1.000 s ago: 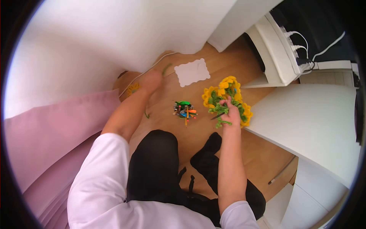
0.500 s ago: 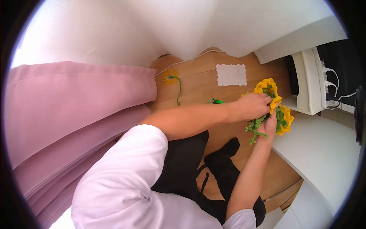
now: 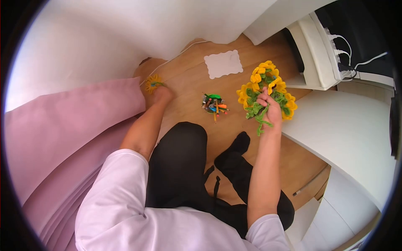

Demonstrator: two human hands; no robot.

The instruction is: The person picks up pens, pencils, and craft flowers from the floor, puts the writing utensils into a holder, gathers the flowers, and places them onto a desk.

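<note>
My right hand [image 3: 273,109] is closed around the green stems of a bunch of yellow pipe-cleaner flowers [image 3: 255,79], with fuzzy petals above the fist and curled stem ends hanging below. At the far left, my left hand [image 3: 164,95] is down at the floor beside a single yellow pipe-cleaner flower [image 3: 153,82]. It covers that flower's green stem, and its fingers are hidden from view. On the floor between my hands, a holder of pencils and pens [image 3: 215,103] has a bright green piece near its top.
A white scallop-edged card [image 3: 223,64] lies on the wooden floor. A white cable [image 3: 176,57] runs along the white curtain. Pink curtains [image 3: 75,104] hang at left. A power strip with plugs [image 3: 335,46] and a white curved surface [image 3: 335,125] are at right.
My left hand has left the bunch and moved far left to the single flower on the floor. The bunch stays in my right hand. The view has shifted, uncovering the pencil holder.
</note>
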